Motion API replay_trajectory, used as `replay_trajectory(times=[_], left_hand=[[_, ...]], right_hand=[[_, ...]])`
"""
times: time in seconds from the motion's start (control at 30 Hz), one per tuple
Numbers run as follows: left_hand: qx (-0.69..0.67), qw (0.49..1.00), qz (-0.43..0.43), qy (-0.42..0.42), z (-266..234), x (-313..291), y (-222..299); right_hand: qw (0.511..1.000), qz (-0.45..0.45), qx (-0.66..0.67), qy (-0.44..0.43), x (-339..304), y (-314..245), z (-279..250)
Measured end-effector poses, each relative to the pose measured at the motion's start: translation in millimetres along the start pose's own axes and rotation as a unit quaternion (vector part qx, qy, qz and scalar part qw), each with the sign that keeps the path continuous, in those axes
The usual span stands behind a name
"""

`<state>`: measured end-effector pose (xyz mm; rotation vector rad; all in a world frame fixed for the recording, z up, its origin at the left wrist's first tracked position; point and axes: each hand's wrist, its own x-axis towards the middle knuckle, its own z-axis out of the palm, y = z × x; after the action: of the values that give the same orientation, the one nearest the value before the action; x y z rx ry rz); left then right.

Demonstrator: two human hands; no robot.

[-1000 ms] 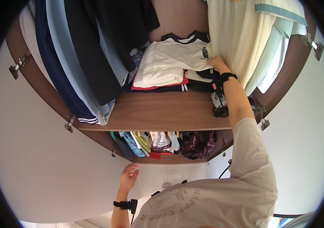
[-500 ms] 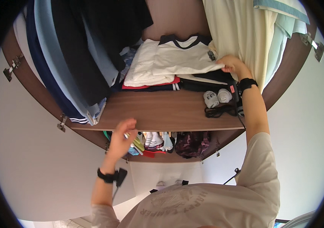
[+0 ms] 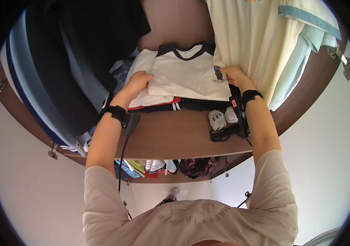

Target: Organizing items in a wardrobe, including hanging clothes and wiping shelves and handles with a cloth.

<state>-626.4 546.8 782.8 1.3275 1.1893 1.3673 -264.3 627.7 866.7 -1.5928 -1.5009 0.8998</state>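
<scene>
A folded white T-shirt (image 3: 187, 76) with a dark collar and dark shoulders lies on the wardrobe shelf (image 3: 162, 135), over a stack of clothes. My left hand (image 3: 139, 85) is at its left edge, thumb and fingers closed on the cloth. At the opposite edge, beside a small dark print, my right hand (image 3: 235, 77) pinches the shirt's side. Under and left of the shirt sits a folded white fluffy garment (image 3: 142, 61). Red and dark folded clothes (image 3: 201, 103) show beneath.
Dark and blue clothes (image 3: 76, 53) hang at the left, cream and pale green ones (image 3: 261, 45) at the right. Rolled socks (image 3: 217, 120) and a black cable (image 3: 227, 134) lie on the shelf's right. Below, a lower compartment holds clothes and a dark patterned bag (image 3: 199, 167).
My left hand has risen from in front of the shelf to the shirt's left edge. My right hand has moved from the lifted hem to the right side, and the shirt now lies flatter.
</scene>
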Motion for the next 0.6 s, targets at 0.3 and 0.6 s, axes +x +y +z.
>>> replay_trajectory(times=[0.3, 0.6], left_hand=[[-0.235, 0.958, -0.130, -0.098, 3.7, 90.9, 3.7], [-0.187, 0.968, -0.053, -0.161, 59.6, 109.0, 35.4]], right_hand=[[0.996, 0.063, 0.043, 0.041, 18.7, 6.4, 17.0], [0.991, -0.002, 0.128, -0.033, 39.6, -22.5, 0.7]])
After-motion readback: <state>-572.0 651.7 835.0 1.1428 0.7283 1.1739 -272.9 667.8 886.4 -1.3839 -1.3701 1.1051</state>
